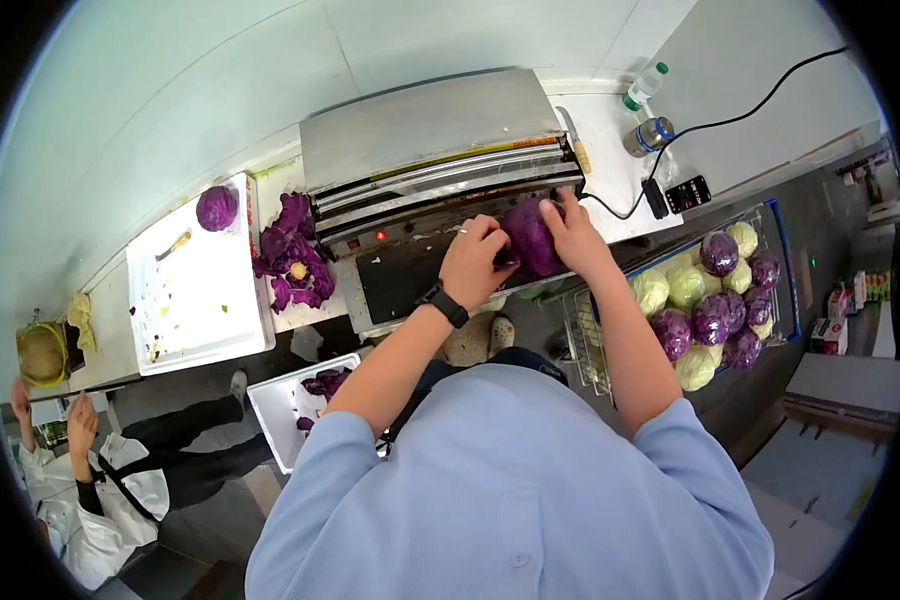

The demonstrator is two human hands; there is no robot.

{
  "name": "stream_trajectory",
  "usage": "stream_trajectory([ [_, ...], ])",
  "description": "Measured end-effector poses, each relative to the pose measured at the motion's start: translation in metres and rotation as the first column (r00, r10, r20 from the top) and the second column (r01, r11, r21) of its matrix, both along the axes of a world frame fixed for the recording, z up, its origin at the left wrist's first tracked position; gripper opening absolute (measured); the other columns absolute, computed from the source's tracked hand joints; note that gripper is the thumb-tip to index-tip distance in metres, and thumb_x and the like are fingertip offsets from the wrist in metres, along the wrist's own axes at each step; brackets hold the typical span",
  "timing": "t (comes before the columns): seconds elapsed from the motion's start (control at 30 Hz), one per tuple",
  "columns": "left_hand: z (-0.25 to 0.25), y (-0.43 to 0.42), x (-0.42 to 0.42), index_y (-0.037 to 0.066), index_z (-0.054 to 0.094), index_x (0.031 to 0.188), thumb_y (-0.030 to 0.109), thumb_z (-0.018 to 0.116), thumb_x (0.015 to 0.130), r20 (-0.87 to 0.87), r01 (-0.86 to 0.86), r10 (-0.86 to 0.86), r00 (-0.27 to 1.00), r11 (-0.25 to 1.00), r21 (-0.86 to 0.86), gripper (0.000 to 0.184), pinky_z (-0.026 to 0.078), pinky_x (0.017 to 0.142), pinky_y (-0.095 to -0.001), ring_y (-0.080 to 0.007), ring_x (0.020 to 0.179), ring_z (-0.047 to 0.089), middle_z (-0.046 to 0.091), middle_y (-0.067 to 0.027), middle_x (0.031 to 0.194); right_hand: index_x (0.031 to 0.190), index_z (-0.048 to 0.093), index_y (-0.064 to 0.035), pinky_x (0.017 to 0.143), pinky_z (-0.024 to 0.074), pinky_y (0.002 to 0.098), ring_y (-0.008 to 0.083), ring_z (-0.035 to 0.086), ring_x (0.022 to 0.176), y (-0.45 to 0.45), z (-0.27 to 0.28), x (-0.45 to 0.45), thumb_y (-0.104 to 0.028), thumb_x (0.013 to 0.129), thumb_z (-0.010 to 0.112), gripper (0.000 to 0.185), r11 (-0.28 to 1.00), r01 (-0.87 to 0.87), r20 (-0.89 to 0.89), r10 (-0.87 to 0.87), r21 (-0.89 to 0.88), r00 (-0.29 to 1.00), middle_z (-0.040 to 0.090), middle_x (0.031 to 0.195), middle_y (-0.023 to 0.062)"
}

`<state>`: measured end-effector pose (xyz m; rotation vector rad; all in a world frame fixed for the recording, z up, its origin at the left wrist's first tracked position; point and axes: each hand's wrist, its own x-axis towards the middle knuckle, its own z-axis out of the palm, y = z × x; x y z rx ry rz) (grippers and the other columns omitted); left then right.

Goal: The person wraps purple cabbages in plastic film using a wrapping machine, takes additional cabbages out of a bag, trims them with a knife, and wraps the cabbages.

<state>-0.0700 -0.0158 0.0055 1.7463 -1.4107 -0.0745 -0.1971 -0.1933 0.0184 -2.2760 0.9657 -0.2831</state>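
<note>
A purple cabbage (pixel 531 243) sits at the front right of a metal film-wrapping machine (pixel 425 120), between my two hands. My left hand (pixel 476 262), wearing a ring and a black watch, has its fingers curled against the cabbage's left side; its fingertips are partly hidden. From the right, my right hand (pixel 573 238) grips the cabbage with fingers and thumb bent over it. Beside my left hand lies the machine's black plate (pixel 402 277), with small scraps on it. A red light (pixel 380 236) glows on the machine's front.
Loose purple leaves (pixel 295 255) lie left of the machine, beside a white tray (pixel 145 335) bearing a cabbage and knife. A cart (pixel 775 260) of wrapped cabbages stands right. A bottle (pixel 645 87), metal cup (pixel 649 137), phone (pixel 688 194) and cable occupy the counter. Another person (pixel 110 500) stands left.
</note>
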Motion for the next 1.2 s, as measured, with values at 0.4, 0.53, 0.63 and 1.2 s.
stream_trajectory([
  [0.4,0.002,0.004,-0.013,0.002,0.062,0.105,-0.005,0.069,0.081,-0.333,0.066,-0.039,0.942,0.995,0.072,0.026,0.052,0.077,-0.0405,-0.0334,0.091,0.063,0.058,-0.0129,0.102,0.147,0.043,-0.0112,0.098,0.0505,0.0459,0.0418,0.061,0.117,0.019,0.025,-0.011,-0.062,0.086,0.066,0.082,0.999,0.051,-0.062,-0.050,0.018,0.997,0.053,0.135,0.0245],
  [0.53,-0.001,0.008,-0.009,0.002,0.062,0.106,-0.003,0.066,0.084,-0.263,0.107,-0.089,0.961,0.993,0.055,0.022,0.052,0.077,-0.0395,-0.0331,0.091,0.064,0.061,-0.0139,0.104,0.144,0.043,-0.0029,0.100,0.0485,0.0444,0.0422,0.061,0.119,-0.005,0.004,-0.012,-0.064,0.088,0.063,0.085,0.969,0.187,-0.041,-0.183,0.161,0.982,0.057,0.134,0.0276],
  [0.63,-0.001,0.014,-0.011,0.002,0.062,0.107,-0.001,0.065,0.087,-0.281,0.152,-0.138,0.950,0.988,0.025,0.021,0.053,0.078,-0.0392,-0.0334,0.091,0.065,0.064,-0.0152,0.105,0.143,0.043,0.0021,0.102,0.0464,0.0427,0.0418,0.060,0.122,-0.014,-0.005,-0.019,-0.063,0.090,0.061,0.086,0.934,0.210,0.017,-0.224,0.289,0.974,0.057,0.135,0.0297],
  [1.2,-0.048,0.382,-0.027,0.000,0.065,0.118,0.032,0.074,0.087,0.281,-0.553,0.750,0.599,0.133,0.823,0.046,0.054,0.087,-0.0448,-0.0365,0.100,0.068,0.071,-0.0206,0.106,0.148,0.039,-0.0013,0.105,0.0454,0.0398,0.0343,0.058,0.123,-0.027,0.017,-0.024,-0.049,0.075,0.084,0.098,0.940,-0.238,0.062,0.230,0.245,0.971,0.055,0.135,0.0265],
])
